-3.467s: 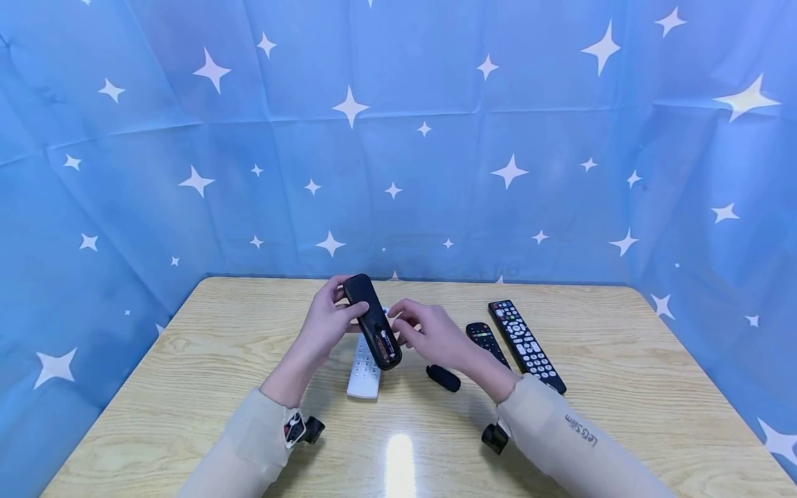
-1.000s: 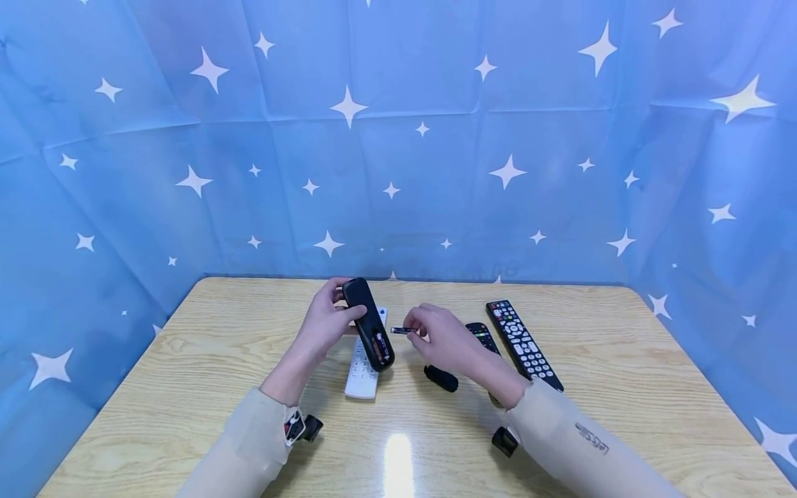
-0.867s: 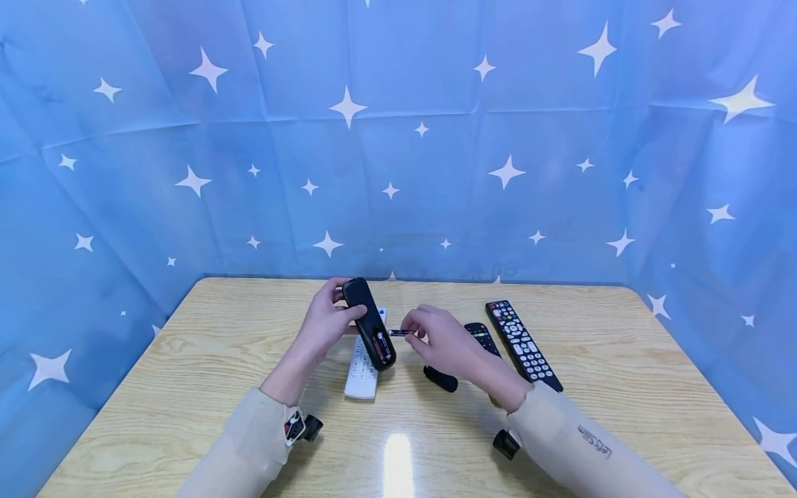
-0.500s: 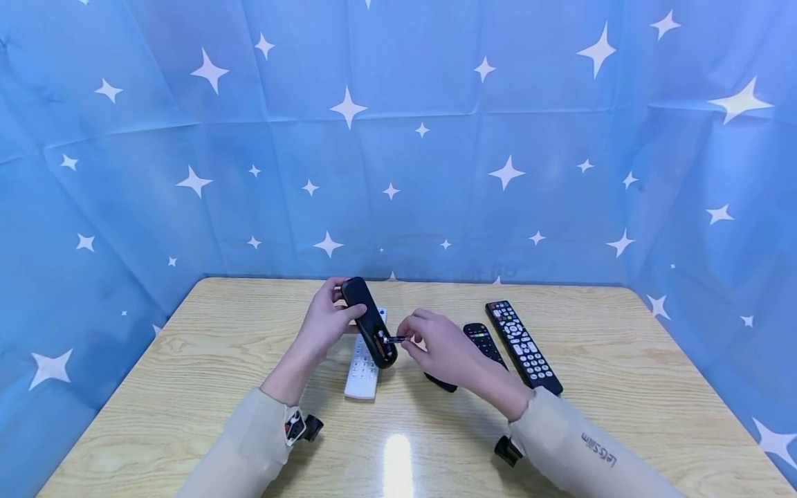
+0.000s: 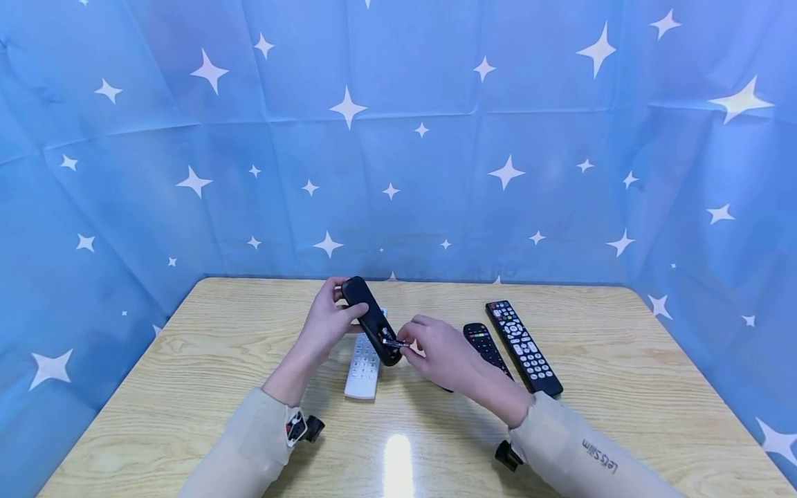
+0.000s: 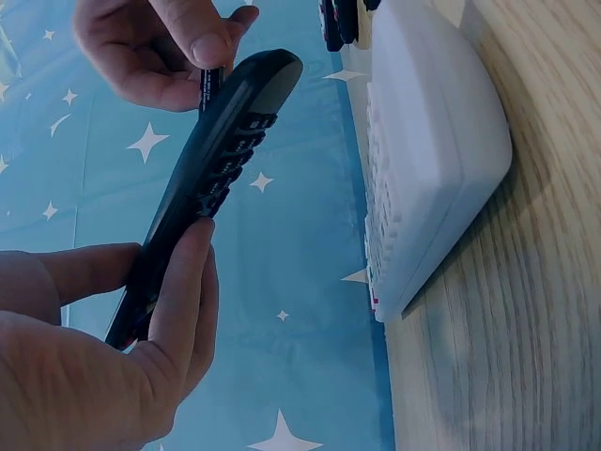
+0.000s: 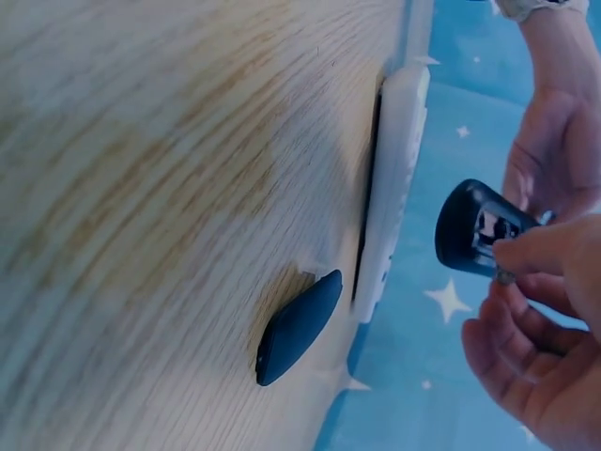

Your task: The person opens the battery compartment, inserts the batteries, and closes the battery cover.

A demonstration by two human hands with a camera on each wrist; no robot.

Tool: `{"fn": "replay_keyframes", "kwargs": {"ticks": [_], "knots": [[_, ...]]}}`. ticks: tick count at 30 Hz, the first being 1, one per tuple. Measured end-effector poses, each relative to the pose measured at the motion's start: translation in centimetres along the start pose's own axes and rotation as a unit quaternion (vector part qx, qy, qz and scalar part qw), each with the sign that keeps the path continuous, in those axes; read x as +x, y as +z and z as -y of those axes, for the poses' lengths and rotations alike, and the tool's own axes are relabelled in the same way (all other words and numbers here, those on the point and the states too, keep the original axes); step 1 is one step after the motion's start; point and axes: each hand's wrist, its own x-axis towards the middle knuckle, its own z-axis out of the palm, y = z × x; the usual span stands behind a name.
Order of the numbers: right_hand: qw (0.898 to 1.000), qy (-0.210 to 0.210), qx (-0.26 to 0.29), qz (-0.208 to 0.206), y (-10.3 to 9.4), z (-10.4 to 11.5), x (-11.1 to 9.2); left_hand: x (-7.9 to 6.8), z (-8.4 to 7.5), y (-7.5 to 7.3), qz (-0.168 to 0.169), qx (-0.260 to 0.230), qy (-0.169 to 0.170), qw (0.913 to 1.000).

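Observation:
Above the table my left hand (image 5: pixel 325 324) grips a black remote control (image 5: pixel 366 299), its back turned up toward the head camera. The battery bay at its near end is uncovered. With thumb and fingers my right hand (image 5: pixel 441 351) pinches a small battery (image 5: pixel 395 343), which lies slantwise across the bay, its far end at the opening. The left wrist view shows that battery (image 6: pixel 209 92) standing out from the remote's back. Fingers partly hide the bay in the right wrist view. The black battery cover (image 7: pixel 299 329) lies on the table, mostly hidden by the right hand in the head view.
Below the held remote a white remote (image 5: pixel 362 377) lies on the wooden table (image 5: pixel 249 332). To the right of the right hand lie a smaller black remote (image 5: pixel 484 342) and a longer black remote (image 5: pixel 524 346). A blue star-patterned cloth (image 5: pixel 398 159) hangs behind.
The right hand has brought the battery from the remote's right side leftward and down onto the open bay. The left hand still holds the remote, tilted slightly more.

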Motion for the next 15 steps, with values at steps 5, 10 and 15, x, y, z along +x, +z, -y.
{"fn": "replay_keyframes", "kwargs": {"ticks": [5, 10, 15], "knots": [[1.0, -0.012, 0.005, -0.008, -0.06, 0.23, -0.09, -0.11, -0.05, 0.06, 0.0, -0.002, 0.001, 1.0], [0.999, -0.025, 0.022, -0.02, -0.07, 0.28, -0.11, -0.2, -0.03, 0.04, 0.007, -0.007, 0.0, 1.0], [0.997, -0.042, 0.06, -0.018, 0.04, 0.12, -0.11, 0.11, 0.15, -0.11, 0.012, -0.023, -0.013, 0.9996]]}}
